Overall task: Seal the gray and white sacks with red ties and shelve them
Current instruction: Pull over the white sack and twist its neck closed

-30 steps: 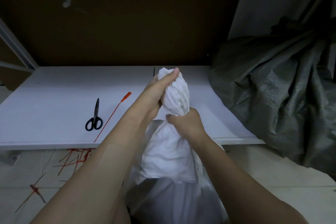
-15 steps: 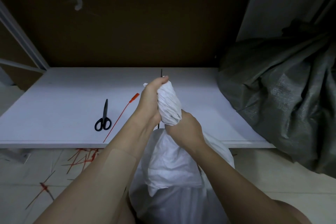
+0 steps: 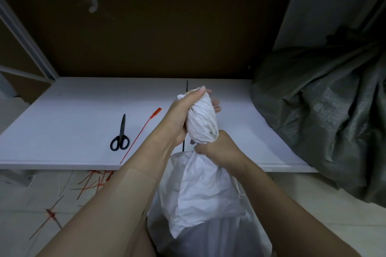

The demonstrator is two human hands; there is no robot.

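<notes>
Now, white sack stands in front of shelf. Left hand wraps top of twisted neck, right hand clamps neck base, likely keeping mouth bunched for tying. Red tie lies on shelf beside scissors, near left hand. Gray sack slumps at right end.

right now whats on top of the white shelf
Scissors and one red tie lie on the shelf; a gray sack lies over its right end. The white sack, held up in front, hides part of the middle.
</notes>
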